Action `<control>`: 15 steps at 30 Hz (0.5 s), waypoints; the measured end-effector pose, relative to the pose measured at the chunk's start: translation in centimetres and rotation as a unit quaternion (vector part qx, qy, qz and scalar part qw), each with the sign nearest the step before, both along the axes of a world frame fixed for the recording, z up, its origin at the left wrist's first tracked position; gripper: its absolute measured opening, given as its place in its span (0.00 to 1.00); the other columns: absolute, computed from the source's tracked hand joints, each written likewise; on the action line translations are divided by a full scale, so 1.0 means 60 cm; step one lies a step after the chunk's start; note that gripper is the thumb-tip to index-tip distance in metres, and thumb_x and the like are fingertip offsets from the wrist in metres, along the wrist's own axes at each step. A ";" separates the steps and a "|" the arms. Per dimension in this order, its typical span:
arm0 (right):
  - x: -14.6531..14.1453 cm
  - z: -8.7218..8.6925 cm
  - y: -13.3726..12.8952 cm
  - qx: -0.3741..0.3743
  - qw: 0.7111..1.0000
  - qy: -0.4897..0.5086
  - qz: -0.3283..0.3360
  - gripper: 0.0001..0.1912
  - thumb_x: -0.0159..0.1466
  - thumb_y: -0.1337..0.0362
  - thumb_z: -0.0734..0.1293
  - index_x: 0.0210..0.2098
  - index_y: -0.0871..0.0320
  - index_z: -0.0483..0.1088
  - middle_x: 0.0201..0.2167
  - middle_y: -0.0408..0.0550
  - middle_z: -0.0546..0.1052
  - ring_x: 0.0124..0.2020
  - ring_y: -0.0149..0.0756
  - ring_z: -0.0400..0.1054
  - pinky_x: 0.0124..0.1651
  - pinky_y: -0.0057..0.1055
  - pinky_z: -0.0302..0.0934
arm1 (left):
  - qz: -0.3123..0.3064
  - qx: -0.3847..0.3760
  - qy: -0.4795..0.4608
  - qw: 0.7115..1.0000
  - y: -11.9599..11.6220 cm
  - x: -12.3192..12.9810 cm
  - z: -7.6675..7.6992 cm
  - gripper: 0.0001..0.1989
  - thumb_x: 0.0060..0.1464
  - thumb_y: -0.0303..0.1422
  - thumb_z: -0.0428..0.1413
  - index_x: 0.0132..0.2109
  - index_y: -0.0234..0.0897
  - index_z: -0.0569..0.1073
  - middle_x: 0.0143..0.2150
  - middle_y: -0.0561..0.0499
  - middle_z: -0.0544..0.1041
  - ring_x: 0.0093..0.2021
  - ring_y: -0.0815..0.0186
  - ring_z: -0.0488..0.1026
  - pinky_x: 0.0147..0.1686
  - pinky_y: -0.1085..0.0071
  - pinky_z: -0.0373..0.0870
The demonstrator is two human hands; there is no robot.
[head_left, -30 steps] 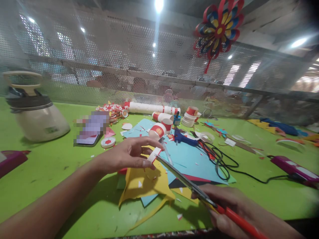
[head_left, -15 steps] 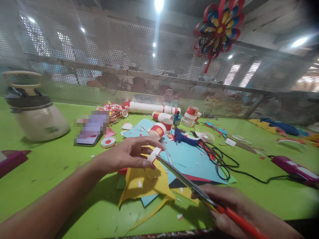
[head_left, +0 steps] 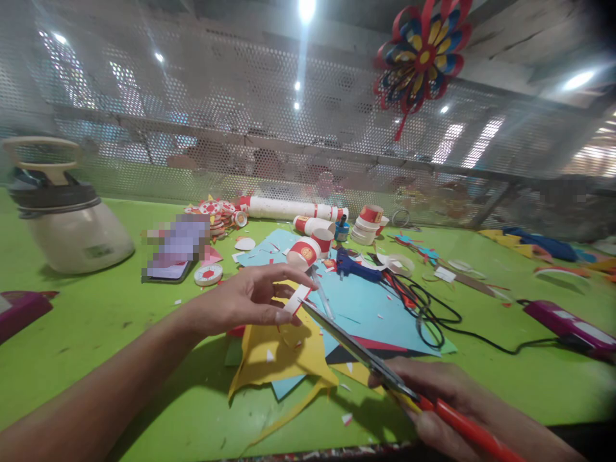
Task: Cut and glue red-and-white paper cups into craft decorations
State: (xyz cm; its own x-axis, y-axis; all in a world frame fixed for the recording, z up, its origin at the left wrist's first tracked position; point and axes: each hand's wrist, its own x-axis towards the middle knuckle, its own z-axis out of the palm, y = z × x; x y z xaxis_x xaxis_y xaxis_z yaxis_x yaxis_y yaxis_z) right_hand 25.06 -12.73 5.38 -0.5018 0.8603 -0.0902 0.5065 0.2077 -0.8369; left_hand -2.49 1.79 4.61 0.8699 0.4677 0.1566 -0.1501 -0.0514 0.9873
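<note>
My left hand point(head_left: 257, 296) pinches a small white paper piece with a red edge point(head_left: 296, 301) between thumb and fingers, above yellow paper point(head_left: 283, 359). In my right hand point(head_left: 433, 391) are scissors with red handles point(head_left: 462, 423). Their long blades point up and left, and the tips meet the paper piece near my left fingertips. The blades look nearly closed. Light blue sheets point(head_left: 370, 301) lie under and behind the blades. Red and white paper cups point(head_left: 304, 253) rest on the far part of those sheets.
A blue glue gun point(head_left: 359, 266) with a looping black cable lies beyond the scissors. A purple power strip point(head_left: 568, 326) is at right. At left are a phone point(head_left: 178, 250) and a large jug point(head_left: 77, 224). A paper flower point(head_left: 424, 58) hangs above.
Both hands are almost where they were. The white paper piece and the scissors have barely shifted.
</note>
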 end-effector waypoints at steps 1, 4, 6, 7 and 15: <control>0.000 -0.001 -0.001 0.004 1.000 -0.006 -0.002 0.20 0.66 0.52 0.61 0.56 0.46 0.67 0.41 0.45 0.77 0.40 0.39 0.72 0.40 0.30 0.67 | 0.002 0.001 0.002 1.000 0.000 0.000 -0.001 0.20 0.52 0.29 0.61 0.53 0.38 0.70 0.49 0.43 0.72 0.49 0.59 0.71 0.44 0.64 0.71; 0.000 -0.004 -0.004 0.015 0.999 -0.037 -0.018 0.19 0.66 0.53 0.61 0.54 0.49 0.68 0.42 0.47 0.76 0.43 0.42 0.72 0.46 0.35 0.66 | 0.005 0.003 0.005 1.000 0.002 0.001 -0.003 0.20 0.52 0.30 0.61 0.53 0.39 0.70 0.50 0.42 0.72 0.48 0.58 0.72 0.44 0.63 0.71; -0.001 -0.007 -0.008 0.025 0.998 -0.058 -0.032 0.17 0.66 0.54 0.61 0.52 0.50 0.69 0.44 0.48 0.76 0.45 0.43 0.71 0.50 0.38 0.64 | 0.007 0.004 0.002 1.000 0.002 0.000 -0.005 0.20 0.52 0.30 0.61 0.53 0.39 0.70 0.52 0.42 0.72 0.48 0.59 0.72 0.45 0.63 0.71; -0.002 -0.008 -0.010 0.027 0.997 -0.067 -0.039 0.16 0.65 0.54 0.61 0.50 0.51 0.70 0.44 0.49 0.76 0.46 0.43 0.70 0.51 0.38 0.64 | 0.009 0.005 -0.001 1.000 0.003 0.000 -0.006 0.20 0.52 0.30 0.61 0.53 0.39 0.70 0.52 0.42 0.71 0.48 0.59 0.72 0.46 0.63 0.71; -0.018 0.007 -0.009 0.024 0.996 -0.075 -0.049 0.14 0.63 0.52 0.62 0.43 0.50 0.72 0.34 0.45 0.77 0.32 0.38 0.71 0.34 0.28 0.67 | -0.001 -0.003 -0.005 1.000 0.002 0.002 -0.005 0.20 0.51 0.28 0.61 0.53 0.37 0.70 0.51 0.42 0.72 0.50 0.59 0.70 0.47 0.62 0.71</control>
State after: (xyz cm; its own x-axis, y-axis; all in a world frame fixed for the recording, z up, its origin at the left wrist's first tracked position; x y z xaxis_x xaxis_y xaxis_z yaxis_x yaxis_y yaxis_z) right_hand 23.98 -13.27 5.81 -0.3991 0.9097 -0.1149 0.6443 0.1890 -0.7411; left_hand -2.40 1.93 4.29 0.8691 0.4668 0.1636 -0.1610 -0.0457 0.9859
